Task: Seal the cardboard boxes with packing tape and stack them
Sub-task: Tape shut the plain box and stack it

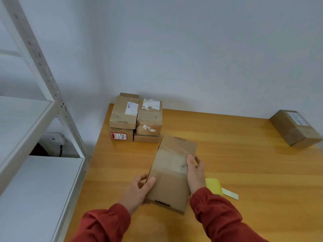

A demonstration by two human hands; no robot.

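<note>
A flat brown cardboard box (172, 172) lies lengthwise in the middle of the wooden table (236, 154), with clear tape across its top. My left hand (139, 188) grips its near left edge, fingers curled round the side. My right hand (195, 172) holds its right edge, thumb on top. A yellow roll of packing tape (214, 186) lies on the table just right of my right wrist, a loose tail of tape sticking out to the right. At the table's back left corner stands a stack of taped boxes (136, 117), two piles side by side.
One more cardboard box (295, 128) with a white label sits at the table's far right, by the wall. A white metal shelving unit (35, 128) stands close against the table's left edge. A white wall runs behind the table.
</note>
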